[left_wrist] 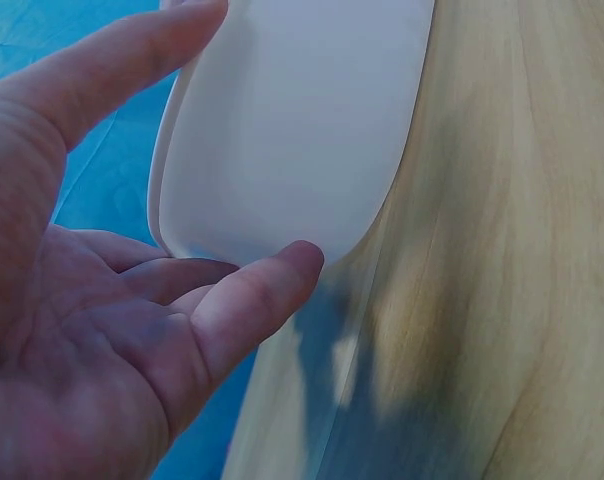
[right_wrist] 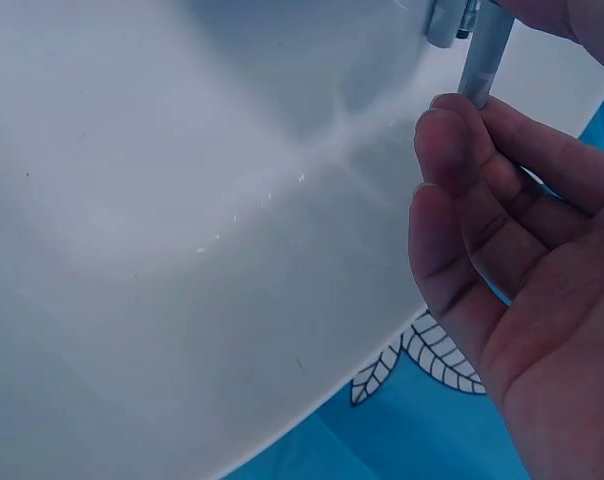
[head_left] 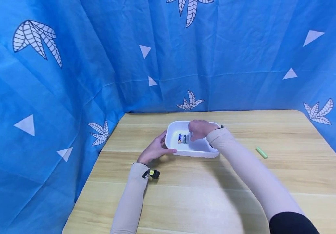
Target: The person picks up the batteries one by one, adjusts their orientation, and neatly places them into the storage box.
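Note:
A white plastic box [head_left: 197, 153] stands on the wooden table. My left hand [head_left: 156, 149] holds the box's left end, its thumb along the near wall. In the left wrist view, fingers of that hand lie against the smooth outer wall [left_wrist: 292, 120]. Inside the box several small batteries stand side by side in a row, the leftmost a blue battery [head_left: 179, 138] with an orange end. My right hand [head_left: 199, 129] reaches into the box, just right of the row. In the right wrist view it pinches a grey battery [right_wrist: 487, 60] between thumb and fingertips, close beside another grey battery [right_wrist: 444, 22].
To the right of the box, a green cylinder [head_left: 262, 152] about battery size lies on the wooden table [head_left: 185, 198]. A blue curtain [head_left: 229, 58] with white leaf and triangle prints hangs behind the table and along its left side. A small black camera [head_left: 154, 174] sits on the left wrist.

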A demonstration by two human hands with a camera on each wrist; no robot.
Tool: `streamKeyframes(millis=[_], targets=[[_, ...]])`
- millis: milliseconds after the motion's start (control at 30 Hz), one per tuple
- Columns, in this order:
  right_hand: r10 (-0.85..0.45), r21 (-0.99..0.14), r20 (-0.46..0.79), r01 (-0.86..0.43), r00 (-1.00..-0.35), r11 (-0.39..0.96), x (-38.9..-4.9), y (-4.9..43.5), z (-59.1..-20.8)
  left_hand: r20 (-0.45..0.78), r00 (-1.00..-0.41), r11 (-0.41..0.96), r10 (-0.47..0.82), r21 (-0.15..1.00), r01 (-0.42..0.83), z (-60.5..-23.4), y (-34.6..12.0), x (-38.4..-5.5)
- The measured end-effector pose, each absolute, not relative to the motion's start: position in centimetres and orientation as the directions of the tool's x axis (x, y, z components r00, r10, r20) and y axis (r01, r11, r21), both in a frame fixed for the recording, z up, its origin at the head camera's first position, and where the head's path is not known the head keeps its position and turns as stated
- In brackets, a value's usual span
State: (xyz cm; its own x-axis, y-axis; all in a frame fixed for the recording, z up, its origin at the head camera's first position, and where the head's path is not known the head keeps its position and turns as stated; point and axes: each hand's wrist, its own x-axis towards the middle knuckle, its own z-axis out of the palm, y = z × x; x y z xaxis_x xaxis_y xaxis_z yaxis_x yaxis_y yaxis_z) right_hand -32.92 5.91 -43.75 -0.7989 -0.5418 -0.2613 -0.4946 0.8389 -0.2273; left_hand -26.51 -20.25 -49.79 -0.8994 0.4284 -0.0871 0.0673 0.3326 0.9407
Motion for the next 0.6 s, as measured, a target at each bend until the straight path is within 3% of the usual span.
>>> streamKeyframes(millis=[233,600], targets=[[-0.511,-0.243,-0.286,-0.454,-0.81,0.857,-32.9,5.2,-44.4,-0.091,-0.901,0.339,0.423,0.938,0.065,-49.9,-20.4,-26.6],[-0.553,-0.213,-0.238,-0.512,-0.799,0.832,-33.2,4.7,-45.3,-0.095,-0.897,0.354,0.432,0.932,0.071,-49.8,-20.5,-26.7]])
